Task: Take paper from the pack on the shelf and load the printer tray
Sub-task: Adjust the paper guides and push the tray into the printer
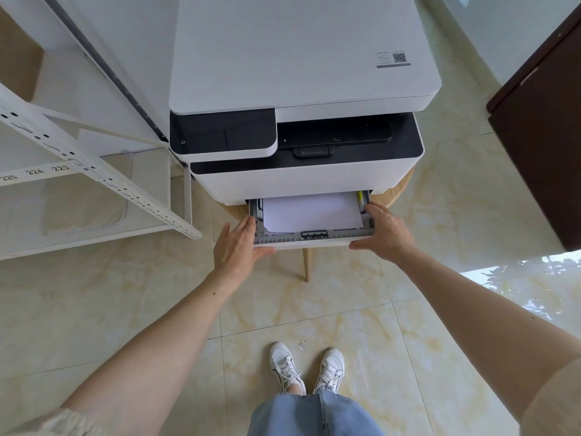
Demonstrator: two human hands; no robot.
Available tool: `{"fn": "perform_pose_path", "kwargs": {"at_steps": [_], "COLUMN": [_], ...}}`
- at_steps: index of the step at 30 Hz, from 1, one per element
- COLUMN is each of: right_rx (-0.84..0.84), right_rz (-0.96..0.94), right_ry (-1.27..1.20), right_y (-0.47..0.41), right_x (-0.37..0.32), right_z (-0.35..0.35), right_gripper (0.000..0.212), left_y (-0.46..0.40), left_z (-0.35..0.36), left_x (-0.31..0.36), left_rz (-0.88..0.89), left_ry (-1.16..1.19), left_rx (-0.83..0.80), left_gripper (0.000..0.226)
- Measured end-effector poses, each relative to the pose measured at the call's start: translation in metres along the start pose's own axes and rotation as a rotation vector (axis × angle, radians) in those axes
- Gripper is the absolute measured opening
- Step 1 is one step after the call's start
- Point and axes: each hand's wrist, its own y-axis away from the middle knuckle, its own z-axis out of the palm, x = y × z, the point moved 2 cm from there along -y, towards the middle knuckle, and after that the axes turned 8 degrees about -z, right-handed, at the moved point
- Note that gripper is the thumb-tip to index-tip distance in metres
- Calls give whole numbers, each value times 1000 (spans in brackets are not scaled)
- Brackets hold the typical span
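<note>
Bright, sharp daylight; wide-angle bowing at edges

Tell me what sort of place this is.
Probably a small office or storeroom corner, indoors. A white multifunction printer stands on a low wooden table with its paper tray pulled out, a white metal shelf rack with numbered labels stands beside it, and the floor is glossy tile.
</note>
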Motion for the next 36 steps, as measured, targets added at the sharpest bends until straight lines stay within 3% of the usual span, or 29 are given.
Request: {"fn": "perform_pose_path", "kwargs": {"at_steps": [12,16,20,23,25,28,36], "right_rx": [325,421,450,365,291,275,438], "right_rz": [-6,50,134,201,185,146,170], "right_ry": [231,208,112,6,-35,-75,-75], "right_y": [-16,-15,-15,-20,-27,-34,-46], "right_x": [1,0,9,17,20,24,34], "right_z": [-2,0,2,3,2,-1,0], "right_gripper": [74,82,109,143,151,147,116], "left_y": [-19,-21,-20,-24,-28,-32,-43], "left_z": [-9,-8,-6,-4,-3,0,2], "left_x": [3,1,-9,-14,-17,-18,-23], "left_rz": [-92,-229,-311,-364,-383,-359,-364], "left_ry": [142,287,282,376,462,577,640], "left_rx": [281,373,464,405,307,270,458], "left_gripper": [65,89,107,128,139,141,127]}}
